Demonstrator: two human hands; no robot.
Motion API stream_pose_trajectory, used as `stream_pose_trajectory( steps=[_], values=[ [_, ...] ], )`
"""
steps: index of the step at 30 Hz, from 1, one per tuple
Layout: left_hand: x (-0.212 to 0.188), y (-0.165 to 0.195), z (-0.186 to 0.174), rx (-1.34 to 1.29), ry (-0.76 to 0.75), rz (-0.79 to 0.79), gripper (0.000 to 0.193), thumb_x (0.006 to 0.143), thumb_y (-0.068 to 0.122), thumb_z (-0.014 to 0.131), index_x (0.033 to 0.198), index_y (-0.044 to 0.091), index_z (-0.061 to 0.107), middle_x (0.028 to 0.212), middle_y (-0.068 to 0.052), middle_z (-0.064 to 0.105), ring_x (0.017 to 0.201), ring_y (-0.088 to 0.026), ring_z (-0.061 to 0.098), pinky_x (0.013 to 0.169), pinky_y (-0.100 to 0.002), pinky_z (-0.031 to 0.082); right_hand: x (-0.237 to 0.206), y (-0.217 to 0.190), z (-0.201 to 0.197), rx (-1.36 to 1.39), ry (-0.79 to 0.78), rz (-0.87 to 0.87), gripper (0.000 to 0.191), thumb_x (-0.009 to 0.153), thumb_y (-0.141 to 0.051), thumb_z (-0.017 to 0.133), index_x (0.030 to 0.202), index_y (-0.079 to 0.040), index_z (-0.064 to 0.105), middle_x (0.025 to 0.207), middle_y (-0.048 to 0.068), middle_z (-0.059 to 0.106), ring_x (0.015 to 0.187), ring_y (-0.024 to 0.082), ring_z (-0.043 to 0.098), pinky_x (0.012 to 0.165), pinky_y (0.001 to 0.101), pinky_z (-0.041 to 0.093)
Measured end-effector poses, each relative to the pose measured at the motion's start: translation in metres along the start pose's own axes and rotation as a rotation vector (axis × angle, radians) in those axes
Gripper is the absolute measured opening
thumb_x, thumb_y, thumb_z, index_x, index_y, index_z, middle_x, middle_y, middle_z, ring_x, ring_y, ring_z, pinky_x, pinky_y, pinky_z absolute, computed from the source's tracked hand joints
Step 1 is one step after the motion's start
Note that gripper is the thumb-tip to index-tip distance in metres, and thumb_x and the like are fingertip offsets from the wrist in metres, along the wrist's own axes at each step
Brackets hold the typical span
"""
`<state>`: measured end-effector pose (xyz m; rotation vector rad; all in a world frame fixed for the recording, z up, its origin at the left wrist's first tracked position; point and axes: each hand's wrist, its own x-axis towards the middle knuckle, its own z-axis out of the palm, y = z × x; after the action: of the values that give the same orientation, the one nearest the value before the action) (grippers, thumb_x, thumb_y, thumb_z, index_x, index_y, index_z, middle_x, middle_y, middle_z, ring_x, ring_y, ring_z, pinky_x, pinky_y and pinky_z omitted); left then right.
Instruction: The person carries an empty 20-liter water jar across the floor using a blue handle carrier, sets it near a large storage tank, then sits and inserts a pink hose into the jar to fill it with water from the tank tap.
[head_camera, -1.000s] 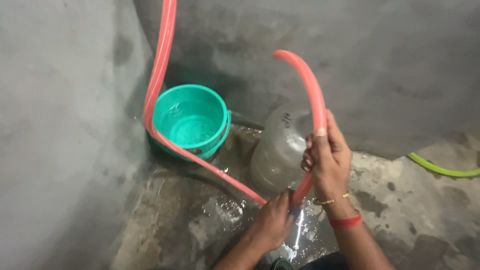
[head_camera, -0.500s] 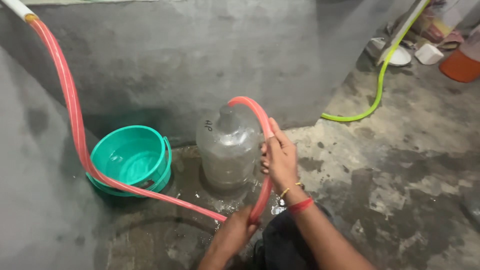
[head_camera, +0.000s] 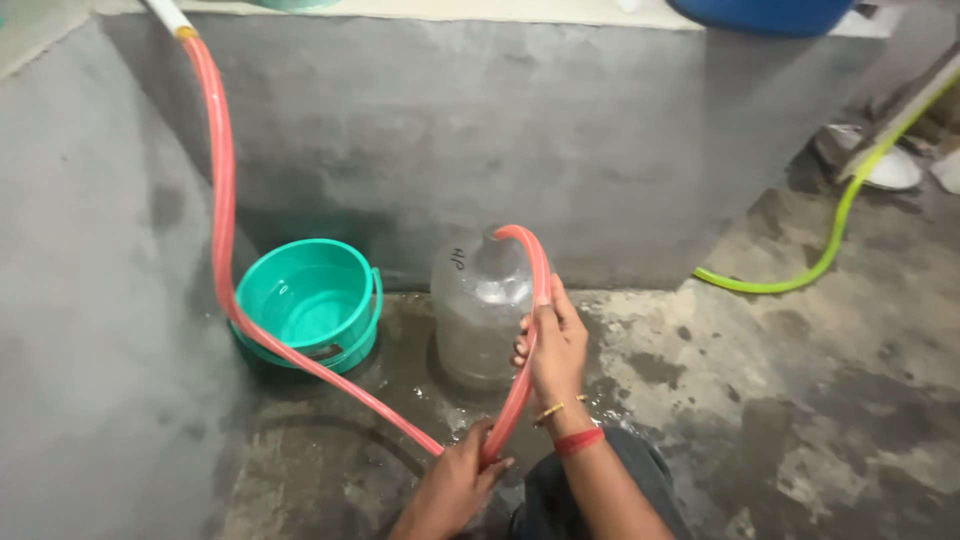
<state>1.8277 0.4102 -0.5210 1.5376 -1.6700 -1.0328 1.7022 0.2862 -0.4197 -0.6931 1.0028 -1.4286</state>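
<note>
nearest the camera, the left hand (head_camera: 452, 488) is closed around the red hose (head_camera: 300, 358) at the low point of its bend, just above the wet concrete floor (head_camera: 760, 400). a little further out, the right hand (head_camera: 553, 345) is wrapped around the same hose higher up, fingers curled over it, a gold bangle and a red thread band at the wrist. between the two grips the hose rises in an arc, and its free end curves over just past the right hand to the mouth of the big clear water jar (head_camera: 480, 315), which stands on the floor touching or just beside that hand.

the hose looks soft and springy, likely slick where wet, so gripping close behind the tip, as the right hand does, seems the surest hold. the jar looks bulky and only part filled; it would probably grow heavy and is best taken by the neck.

beyond, the hose trails left past a teal bucket (head_camera: 305, 300) and climbs the grey wall (head_camera: 600, 130) to a white pipe (head_camera: 168, 15). a green hose (head_camera: 835, 225) lies well apart to the right.
</note>
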Motion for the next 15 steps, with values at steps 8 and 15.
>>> stream_pose_trajectory(
  steps=[8,15],
  values=[
    [-0.004,0.018,0.01,-0.036,0.073,0.151,0.043,0.089,0.019,0.074,0.128,0.005,0.061,0.093,-0.023,0.071,0.09,-0.044,0.069,0.076,-0.049,0.054,-0.024,-0.035,0.004,-0.015,-0.073,-0.046,0.052,0.099,-0.02,0.046,0.151,-0.017,0.05,0.066,0.0,0.05,0.044,0.01,0.045,0.039,0.026,0.04],
    [-0.001,0.013,0.012,0.23,-0.111,0.197,0.044,0.092,0.032,0.078,0.12,0.002,0.061,0.099,-0.023,0.071,0.098,-0.044,0.067,0.081,-0.053,0.053,-0.011,-0.043,-0.017,-0.003,-0.052,0.018,0.041,0.104,-0.024,0.048,0.141,-0.008,0.056,0.065,-0.001,0.047,0.047,0.007,0.042,0.041,0.0244,0.035]
  ],
)
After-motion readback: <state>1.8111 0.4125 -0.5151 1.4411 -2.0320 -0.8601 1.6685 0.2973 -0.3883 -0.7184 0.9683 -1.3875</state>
